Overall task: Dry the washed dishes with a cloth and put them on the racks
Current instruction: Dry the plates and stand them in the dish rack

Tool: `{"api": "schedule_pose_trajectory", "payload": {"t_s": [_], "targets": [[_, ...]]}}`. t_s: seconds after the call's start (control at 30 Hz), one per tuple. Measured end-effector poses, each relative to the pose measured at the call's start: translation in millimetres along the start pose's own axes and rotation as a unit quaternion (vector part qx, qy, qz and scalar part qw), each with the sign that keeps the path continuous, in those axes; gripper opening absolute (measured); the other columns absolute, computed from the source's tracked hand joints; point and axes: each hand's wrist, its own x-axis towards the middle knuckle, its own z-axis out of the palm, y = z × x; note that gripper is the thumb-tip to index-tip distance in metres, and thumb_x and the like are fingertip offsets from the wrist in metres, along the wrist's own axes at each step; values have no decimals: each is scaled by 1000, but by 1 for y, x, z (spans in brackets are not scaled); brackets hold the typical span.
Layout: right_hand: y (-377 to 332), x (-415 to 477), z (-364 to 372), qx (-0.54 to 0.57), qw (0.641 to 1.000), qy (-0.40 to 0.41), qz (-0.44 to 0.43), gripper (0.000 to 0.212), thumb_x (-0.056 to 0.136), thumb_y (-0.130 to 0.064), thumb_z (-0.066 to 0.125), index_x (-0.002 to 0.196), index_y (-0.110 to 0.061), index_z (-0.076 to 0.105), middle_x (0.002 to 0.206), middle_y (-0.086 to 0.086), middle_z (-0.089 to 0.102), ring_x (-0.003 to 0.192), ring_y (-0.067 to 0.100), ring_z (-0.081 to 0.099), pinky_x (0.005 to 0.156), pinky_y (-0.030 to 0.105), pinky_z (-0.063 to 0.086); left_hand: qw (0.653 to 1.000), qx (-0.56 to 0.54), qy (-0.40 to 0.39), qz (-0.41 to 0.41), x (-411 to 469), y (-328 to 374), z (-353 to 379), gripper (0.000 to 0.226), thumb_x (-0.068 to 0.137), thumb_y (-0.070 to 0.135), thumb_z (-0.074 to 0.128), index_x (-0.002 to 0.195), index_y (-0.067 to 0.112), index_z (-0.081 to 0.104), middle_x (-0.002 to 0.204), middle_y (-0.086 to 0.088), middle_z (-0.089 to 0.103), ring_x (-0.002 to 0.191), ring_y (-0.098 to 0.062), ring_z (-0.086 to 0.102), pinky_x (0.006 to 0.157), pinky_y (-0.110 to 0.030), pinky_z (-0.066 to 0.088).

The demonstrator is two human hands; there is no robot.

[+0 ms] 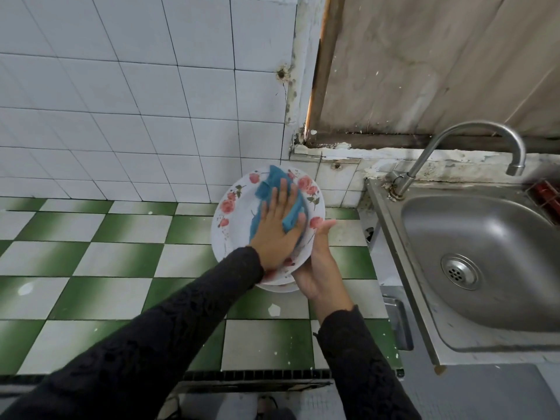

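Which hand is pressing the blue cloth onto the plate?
Your left hand: it lies flat on the blue cloth against the floral plate, while the right hand only holds the plate's edge.

A stainless steel sink (391, 234) with a round drain (460, 271) sits in daylight. Its curved faucet (472, 131) rises at the back. Left of the sink lies a green-and-white checkered tiled tabletop (106, 262), with a white tiled wall (121, 101) behind it. Above the sink stands a weathered, stained board (424, 65).
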Motion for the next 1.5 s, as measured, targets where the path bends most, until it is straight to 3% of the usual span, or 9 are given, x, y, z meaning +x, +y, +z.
{"api": "schedule_pose_trajectory", "payload": {"t_s": [0.17, 0.33, 0.5, 0.63, 0.83, 0.93, 1.03, 1.3, 1.5], "targets": [[-14, -9, -13, -7, 1000, 6, -24, 78, 86, -76, 25, 140, -28, 54, 133, 7, 67, 124, 23, 63, 105, 43, 51, 989, -105, -79, 64, -47, 40, 12, 69, 99, 53, 19, 156, 23, -6, 163, 8, -17, 147, 0, -17, 124, -34, -5], [-16, -5, -1, -26, 999, 9, -32, 54, 96, -66, 30, 135, -37, 53, 146, -4, 57, 128, 11, 59, 106, 32, 48, 990, -115, -36, 77, -22, 50, 2, 60, 103, 45, 21, 151, 41, -15, 161, 8, -26, 147, -6, -23, 123, -42, -10], [-13, -8, 2, 21, 998, -54, -2, 81, 88, -70, 35, 153, -22, 39, 149, 13, 53, 138, 31, 49, 118, 52, 35, 998, -16, 64, 0, 24, 19, -12, 74, 93, 59, 10, 154, 22, -12, 162, -3, -23, 148, -19, -24, 122, -48, -11], [-7, -6, 2, -38, 998, -57, -3, 75, 91, -65, 40, 153, -23, 39, 148, 11, 54, 137, 28, 51, 117, 56, 35, 994, -84, 55, -45, 15, 12, -6, 83, 89, 67, 14, 155, 23, -11, 162, 2, -23, 148, -13, -23, 122, -47, -9], [-25, -7, -11, -29, 999, 10, -21, 78, 85, -71, 39, 145, -22, 49, 133, 11, 67, 123, 26, 64, 106, 47, 50, 984, -158, -71, 40, -49, 40, 9, 61, 104, 44, 27, 157, 26, 5, 165, 13, -6, 149, 1, -8, 125, -39, 2], [-26, -7, -10, -14, 1000, 19, -9, 85, 79, -77, 40, 143, -23, 51, 132, 11, 67, 117, 24, 67, 95, 39, 58, 985, -127, -74, 86, -60, 38, 8, 60, 104, 43, 27, 157, 25, 5, 165, 13, -6, 150, -2, -8, 125, -37, 3], [-15, -8, -1, 22, 1000, 6, -11, 71, 90, -70, 37, 143, -25, 52, 136, 10, 65, 124, 24, 63, 104, 44, 51, 988, -133, -60, 50, -41, 39, 2, 61, 105, 41, 26, 156, 25, -3, 163, 12, -16, 147, 1, -17, 123, -32, -7], [-9, 3, 2, 55, 998, -19, 0, 75, 92, -65, 42, 148, -16, 47, 144, 17, 56, 135, 35, 53, 118, 57, 32, 981, 185, 9, 63, 15, -17, -30, 66, 95, 55, 5, 152, 27, -14, 162, 4, -21, 149, -16, -22, 122, -40, -10], [-17, 0, -15, 27, 999, 4, -24, 62, 98, -57, 37, 145, -18, 50, 138, 16, 62, 128, 34, 59, 111, 58, 43, 958, 283, 0, 37, -9, -66, -25, 69, 95, 63, -2, 153, 27, -13, 161, 5, -19, 149, -15, -22, 123, -43, -6]]}}
